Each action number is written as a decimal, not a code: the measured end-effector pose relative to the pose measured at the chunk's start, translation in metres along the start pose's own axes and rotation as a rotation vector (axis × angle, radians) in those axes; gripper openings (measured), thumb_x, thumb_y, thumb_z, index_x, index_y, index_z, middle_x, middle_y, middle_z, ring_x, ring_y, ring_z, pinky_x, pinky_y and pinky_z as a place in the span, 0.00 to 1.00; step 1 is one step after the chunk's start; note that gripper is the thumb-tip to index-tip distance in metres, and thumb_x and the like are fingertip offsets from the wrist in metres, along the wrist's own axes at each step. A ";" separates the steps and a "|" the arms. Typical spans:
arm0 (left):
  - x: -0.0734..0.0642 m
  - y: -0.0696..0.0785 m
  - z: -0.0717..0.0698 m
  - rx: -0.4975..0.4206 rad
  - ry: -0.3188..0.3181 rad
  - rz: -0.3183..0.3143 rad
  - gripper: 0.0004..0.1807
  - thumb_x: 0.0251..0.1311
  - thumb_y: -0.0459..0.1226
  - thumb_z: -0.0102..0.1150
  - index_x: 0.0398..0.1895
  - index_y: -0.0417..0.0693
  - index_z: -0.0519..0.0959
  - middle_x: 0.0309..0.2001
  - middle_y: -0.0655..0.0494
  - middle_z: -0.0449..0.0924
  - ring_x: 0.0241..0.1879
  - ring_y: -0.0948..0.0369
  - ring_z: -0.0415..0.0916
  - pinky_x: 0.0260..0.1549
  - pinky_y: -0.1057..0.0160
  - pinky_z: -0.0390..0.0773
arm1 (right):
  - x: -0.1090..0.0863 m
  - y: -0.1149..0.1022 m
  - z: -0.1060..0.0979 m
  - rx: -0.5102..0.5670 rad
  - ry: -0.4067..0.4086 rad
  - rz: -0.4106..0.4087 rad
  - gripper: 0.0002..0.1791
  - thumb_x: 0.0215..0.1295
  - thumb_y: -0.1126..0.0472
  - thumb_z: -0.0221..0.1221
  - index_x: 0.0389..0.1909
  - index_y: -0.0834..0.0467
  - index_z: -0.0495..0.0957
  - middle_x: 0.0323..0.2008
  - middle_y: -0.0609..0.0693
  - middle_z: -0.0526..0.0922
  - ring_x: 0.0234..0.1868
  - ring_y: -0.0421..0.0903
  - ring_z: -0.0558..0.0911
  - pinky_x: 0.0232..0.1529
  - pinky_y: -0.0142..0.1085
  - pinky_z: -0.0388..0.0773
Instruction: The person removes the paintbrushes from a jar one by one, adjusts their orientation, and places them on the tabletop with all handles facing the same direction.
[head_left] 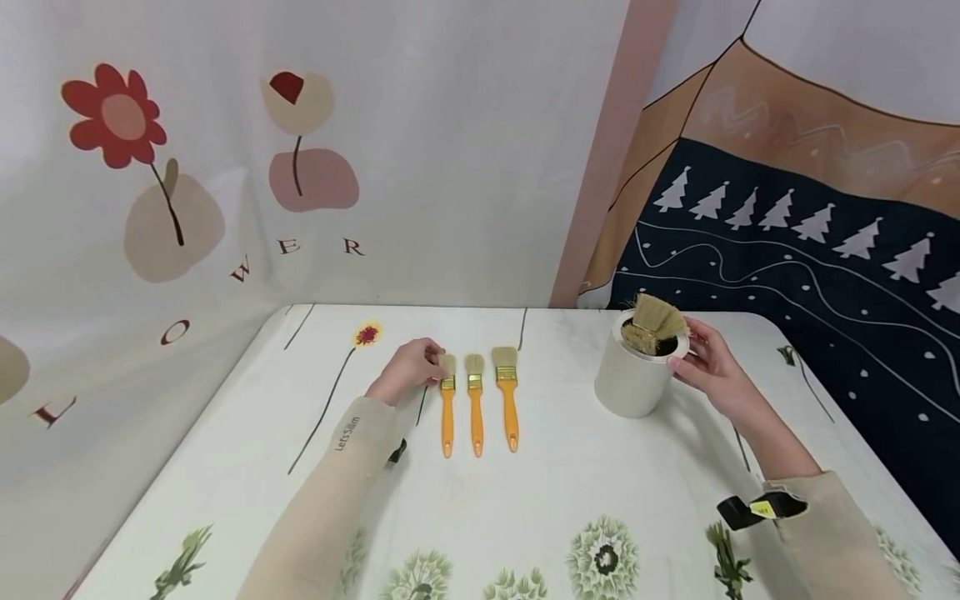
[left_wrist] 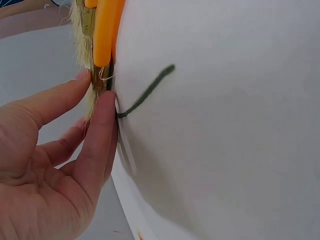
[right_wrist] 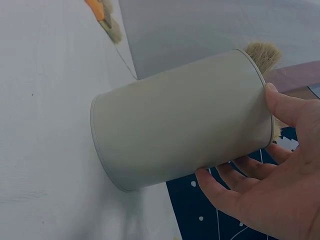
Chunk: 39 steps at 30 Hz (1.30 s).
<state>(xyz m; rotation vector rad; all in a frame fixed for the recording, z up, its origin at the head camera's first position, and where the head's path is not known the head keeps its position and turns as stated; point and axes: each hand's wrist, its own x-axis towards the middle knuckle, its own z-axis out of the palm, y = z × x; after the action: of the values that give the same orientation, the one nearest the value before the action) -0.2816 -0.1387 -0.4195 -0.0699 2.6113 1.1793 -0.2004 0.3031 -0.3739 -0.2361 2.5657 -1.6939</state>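
Note:
Three paintbrushes with orange handles lie side by side on the table, bristles pointing away. My left hand [head_left: 408,368] pinches the leftmost paintbrush [head_left: 447,421] around its bristles and metal band. Beside it are the middle paintbrush [head_left: 476,421] and the wider right paintbrush [head_left: 510,412]. In the left wrist view, thumb and fingertips lie on either side of the brush head. My right hand [head_left: 716,373] grips a white cylindrical pot [head_left: 628,387] near its rim, thumb on the near side, other fingers around the far side. Brush bristles [head_left: 660,317] stick up out of the pot.
A white cloth [head_left: 555,483] printed with flowers covers the table. Behind it hangs a pale curtain [head_left: 450,150] with flower prints and letters. To the right is a dark cloth [head_left: 720,258] with white trees. Each wrist carries a small black camera [head_left: 742,512].

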 end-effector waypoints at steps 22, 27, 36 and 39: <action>0.000 0.017 -0.017 -0.040 0.067 0.103 0.22 0.63 0.31 0.64 0.60 0.38 0.73 0.54 0.44 0.78 0.46 0.52 0.80 0.50 0.57 0.85 | 0.000 0.000 0.001 0.004 -0.003 -0.009 0.44 0.77 0.55 0.52 0.79 0.55 0.33 0.78 0.67 0.46 0.71 0.61 0.61 0.50 0.14 0.74; -0.001 0.026 -0.014 -0.078 0.074 0.145 0.23 0.63 0.31 0.63 0.61 0.37 0.73 0.55 0.42 0.78 0.49 0.50 0.81 0.49 0.58 0.85 | 0.000 0.000 0.001 0.000 -0.003 -0.012 0.44 0.77 0.55 0.52 0.79 0.56 0.33 0.78 0.68 0.46 0.71 0.60 0.62 0.50 0.14 0.74; -0.004 0.047 -0.001 -0.114 0.128 0.261 0.18 0.64 0.34 0.64 0.56 0.41 0.76 0.53 0.44 0.80 0.53 0.49 0.81 0.53 0.54 0.84 | -0.001 0.000 0.000 0.013 -0.002 -0.021 0.44 0.77 0.56 0.52 0.79 0.55 0.33 0.78 0.68 0.46 0.72 0.63 0.60 0.50 0.13 0.73; -0.006 0.055 0.004 -0.154 0.136 0.316 0.18 0.64 0.33 0.64 0.55 0.40 0.77 0.54 0.42 0.80 0.53 0.48 0.81 0.55 0.52 0.83 | -0.001 0.001 0.000 0.007 0.000 -0.029 0.43 0.77 0.56 0.52 0.79 0.56 0.33 0.78 0.69 0.46 0.69 0.54 0.64 0.50 0.13 0.74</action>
<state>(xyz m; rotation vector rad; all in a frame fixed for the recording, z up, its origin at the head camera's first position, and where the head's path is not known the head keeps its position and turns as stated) -0.2831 -0.0990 -0.3802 0.2492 2.7147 1.5292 -0.1996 0.3037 -0.3749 -0.2736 2.5680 -1.7124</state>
